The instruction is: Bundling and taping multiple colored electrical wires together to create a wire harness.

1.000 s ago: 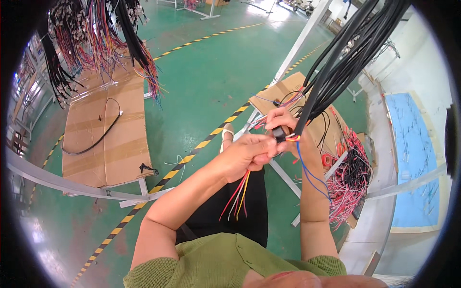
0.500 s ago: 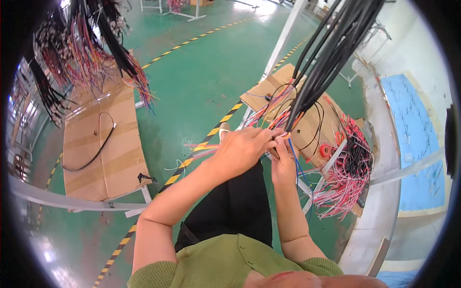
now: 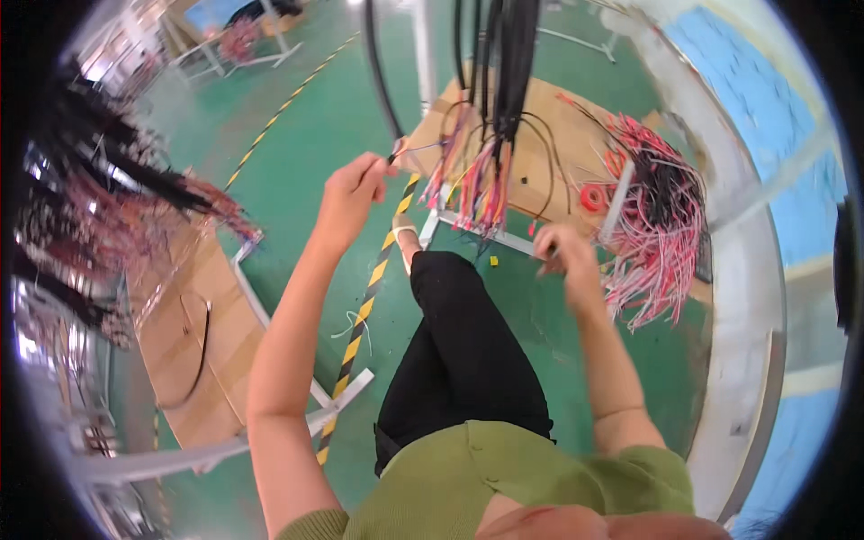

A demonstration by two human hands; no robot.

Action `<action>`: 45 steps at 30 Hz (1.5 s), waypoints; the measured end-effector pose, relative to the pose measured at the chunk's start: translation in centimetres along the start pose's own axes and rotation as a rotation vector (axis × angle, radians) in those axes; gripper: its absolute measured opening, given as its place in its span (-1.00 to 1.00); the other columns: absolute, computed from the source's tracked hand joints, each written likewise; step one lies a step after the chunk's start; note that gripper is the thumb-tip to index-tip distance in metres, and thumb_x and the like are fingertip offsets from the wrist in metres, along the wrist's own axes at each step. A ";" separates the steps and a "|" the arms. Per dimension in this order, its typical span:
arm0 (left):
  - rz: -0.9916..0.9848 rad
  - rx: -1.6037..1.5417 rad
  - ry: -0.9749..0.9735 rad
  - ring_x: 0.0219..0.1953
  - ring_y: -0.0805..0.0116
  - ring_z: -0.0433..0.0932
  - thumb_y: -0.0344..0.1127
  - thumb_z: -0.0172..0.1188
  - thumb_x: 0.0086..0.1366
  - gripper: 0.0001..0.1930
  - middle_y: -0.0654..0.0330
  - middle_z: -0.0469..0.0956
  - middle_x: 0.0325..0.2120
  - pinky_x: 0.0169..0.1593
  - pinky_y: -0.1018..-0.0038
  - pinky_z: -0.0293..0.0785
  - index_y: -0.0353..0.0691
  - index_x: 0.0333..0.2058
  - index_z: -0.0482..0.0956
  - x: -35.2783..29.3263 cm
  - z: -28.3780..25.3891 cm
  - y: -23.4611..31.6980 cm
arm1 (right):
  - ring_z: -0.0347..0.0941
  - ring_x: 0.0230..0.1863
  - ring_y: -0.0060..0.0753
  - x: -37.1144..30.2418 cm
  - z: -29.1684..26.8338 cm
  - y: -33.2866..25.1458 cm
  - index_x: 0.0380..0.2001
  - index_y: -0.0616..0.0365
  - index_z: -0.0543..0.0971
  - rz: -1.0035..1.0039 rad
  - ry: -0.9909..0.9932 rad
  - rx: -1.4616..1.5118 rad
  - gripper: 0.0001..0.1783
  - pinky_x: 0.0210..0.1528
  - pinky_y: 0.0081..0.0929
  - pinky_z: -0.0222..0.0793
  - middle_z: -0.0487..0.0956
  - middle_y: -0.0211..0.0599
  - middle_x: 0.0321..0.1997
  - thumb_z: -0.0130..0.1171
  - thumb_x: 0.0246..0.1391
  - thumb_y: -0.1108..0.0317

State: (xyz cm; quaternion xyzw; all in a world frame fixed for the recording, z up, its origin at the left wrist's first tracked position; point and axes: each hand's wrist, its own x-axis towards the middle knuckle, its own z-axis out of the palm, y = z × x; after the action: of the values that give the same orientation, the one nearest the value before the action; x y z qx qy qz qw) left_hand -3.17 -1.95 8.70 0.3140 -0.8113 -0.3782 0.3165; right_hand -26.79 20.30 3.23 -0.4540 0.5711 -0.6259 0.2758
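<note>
My left hand (image 3: 353,198) is closed in a pinch on the lower end of a black cable (image 3: 382,83), close to where thin coloured wires come out of its sheath. This cable is drawn to the left of a hanging bundle of black cables (image 3: 515,76). Pink, orange, yellow and purple wires (image 3: 484,193) fan out below that bundle. My right hand (image 3: 569,258), slightly blurred, is apart from the bundle, lower and to its right. Its fingers are curled together, and whatever they may hold cannot be made out.
Cardboard (image 3: 544,117) covers a stand behind the bundle, with a red tape roll (image 3: 593,197) and a heap of pink and black wires (image 3: 661,211). More cable bundles (image 3: 135,171) hang at left above another cardboard-topped stand (image 3: 202,360). A yellow piece (image 3: 494,261) lies on the floor.
My hands, together at the bundle before, have moved apart: the left drew one black cable leftward, the right went down and right. The view has shifted, and the bundle's coloured wires show more fully.
</note>
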 end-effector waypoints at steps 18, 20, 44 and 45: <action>-0.399 -1.245 -0.263 -0.33 0.47 0.59 -0.34 -0.01 0.39 -0.70 0.16 0.59 -0.30 -0.20 0.53 0.58 -0.36 0.02 0.41 0.6 8.7 2.2 | 0.53 -0.22 0.15 12.1 -21.6 17.3 -0.21 0.25 0.42 0.300 0.396 -1.402 -0.44 -0.24 -0.03 0.46 0.56 0.16 -0.34 0.23 -0.02 -0.05; -0.418 -1.200 -0.282 -0.34 0.47 0.59 -0.33 -0.01 0.39 -0.69 0.16 0.59 -0.30 -0.21 0.53 0.58 -0.35 0.03 0.42 0.4 8.8 2.8 | 0.53 -0.20 0.16 13.0 -23.5 18.4 -0.23 0.27 0.41 0.299 0.428 -1.335 -0.41 -0.21 -0.04 0.45 0.56 0.19 -0.31 0.29 -0.09 -0.03; -0.511 -1.146 -0.395 -0.33 0.45 0.58 -0.24 -0.19 0.47 -0.72 0.22 0.57 -0.34 -0.17 0.44 0.58 -0.28 -0.07 0.43 -1.6 9.7 1.7 | 0.25 -0.46 -0.75 -5.7 6.3 5.0 -0.11 0.12 0.37 -0.026 0.068 0.339 -0.78 -0.49 -0.80 0.14 0.50 -0.35 -0.21 -0.09 0.28 0.24; -0.522 -1.148 -0.380 -0.33 0.45 0.58 -0.24 -0.19 0.47 -0.72 0.22 0.57 -0.34 -0.17 0.44 0.58 -0.28 -0.07 0.43 -2.1 9.8 1.5 | 0.22 -0.52 -0.79 -5.6 7.4 5.4 -0.12 0.12 0.37 -0.069 0.079 0.317 -0.79 -0.56 -0.83 0.09 0.51 -0.35 -0.21 -0.09 0.29 0.25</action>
State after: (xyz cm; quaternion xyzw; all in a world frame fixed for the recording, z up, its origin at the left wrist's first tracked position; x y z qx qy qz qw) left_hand -9.68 4.44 4.27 0.2095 -0.4197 -0.8640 0.1830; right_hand -18.74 20.61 -3.87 -0.3992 0.4597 -0.7344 0.2998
